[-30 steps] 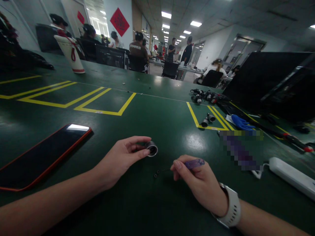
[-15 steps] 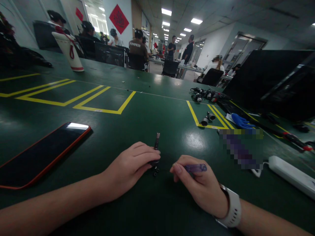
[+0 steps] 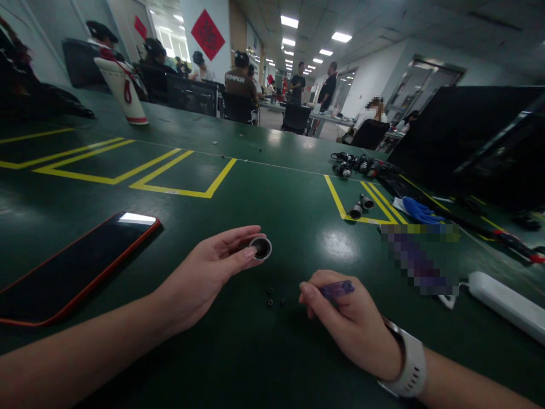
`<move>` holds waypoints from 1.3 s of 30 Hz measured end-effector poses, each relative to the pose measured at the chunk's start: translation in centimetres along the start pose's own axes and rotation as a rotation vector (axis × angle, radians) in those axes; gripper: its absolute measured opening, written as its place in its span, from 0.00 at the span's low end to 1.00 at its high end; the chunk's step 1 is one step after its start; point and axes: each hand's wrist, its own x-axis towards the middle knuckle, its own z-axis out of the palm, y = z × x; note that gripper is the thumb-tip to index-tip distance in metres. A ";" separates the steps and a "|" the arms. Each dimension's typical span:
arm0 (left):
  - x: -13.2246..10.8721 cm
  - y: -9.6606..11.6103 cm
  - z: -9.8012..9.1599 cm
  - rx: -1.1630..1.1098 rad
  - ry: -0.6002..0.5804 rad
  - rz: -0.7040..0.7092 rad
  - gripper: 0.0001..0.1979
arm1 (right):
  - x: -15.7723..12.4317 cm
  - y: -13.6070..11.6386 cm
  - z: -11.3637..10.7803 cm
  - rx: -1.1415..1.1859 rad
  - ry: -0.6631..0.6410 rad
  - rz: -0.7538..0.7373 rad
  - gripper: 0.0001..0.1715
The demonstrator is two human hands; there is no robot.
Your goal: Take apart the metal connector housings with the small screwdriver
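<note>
My left hand (image 3: 213, 267) is raised over the green tabletop, its thumb and fingers closed on a round metal-rimmed connector (image 3: 266, 257). The connector's hollow end is turned toward me and the thumb tip overlaps the opening. My right hand (image 3: 340, 318) rests lower on the right, closed in a pen-like grip around a tool with a purple see-through handle (image 3: 338, 288). That tool's working end is hidden by the fingers. Between the hands lie three small dark ring-like pieces (image 3: 270, 303) on the table, touched by neither hand.
An orange-edged phone (image 3: 80, 267) lies at left, with a white cup (image 3: 123, 94) behind. Two similar round metal parts (image 3: 361, 207) sit on yellow tape at right. Beyond are cabled parts (image 3: 351, 165), a blue glove (image 3: 419, 210) and a white power strip (image 3: 506, 304). Several people are in the background.
My left hand has lifted and turned the connector, so its pronged end no longer shows and its round opening faces me. The small dark pieces are now uncovered. My right hand is nearly still.
</note>
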 end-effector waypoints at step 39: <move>-1.3 -0.7 1.7 0.247 -0.013 0.130 0.13 | -0.5 -1.0 1.3 -0.214 0.047 -0.581 0.08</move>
